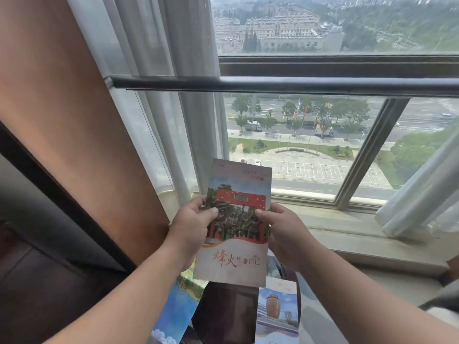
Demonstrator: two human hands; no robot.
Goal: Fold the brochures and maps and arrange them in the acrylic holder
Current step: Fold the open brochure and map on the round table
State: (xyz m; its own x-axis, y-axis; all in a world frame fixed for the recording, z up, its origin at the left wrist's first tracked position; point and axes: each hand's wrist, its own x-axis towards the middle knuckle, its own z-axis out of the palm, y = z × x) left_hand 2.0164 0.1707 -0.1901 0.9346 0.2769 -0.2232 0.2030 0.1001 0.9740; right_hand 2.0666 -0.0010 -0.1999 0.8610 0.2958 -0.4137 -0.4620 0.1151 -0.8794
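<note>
From my remote seat I see, far left, a brown curtain (74,125) hanging beside sheer white drapes (173,108). Low down on that side, a blue illustrated map (175,311) lies partly off the edge of a dark table (223,316), its far end hidden under the arm.

The left hand (191,224) grips the left edge of a folded brochure (236,219), thumb pressed on the cover photo and the other fingers curled behind the paper. The brochure is held upright in the air above the table, in front of the window (323,135); its cover shows a red gate picture and red Chinese lettering near the bottom. The right hand (283,232) clasps the opposite edge the same way, thumb on the front, fingers wrapped behind.

Below the brochure's lower right corner, a second brochure (278,311) with an urn-shaped building on its cover lies flat on the table. Beyond the hands runs a pale stone windowsill (360,234), with another sheer drape (422,194) bunched at its right end.

I cannot make out an acrylic holder anywhere in this view, so nothing shows as filed in one.
</note>
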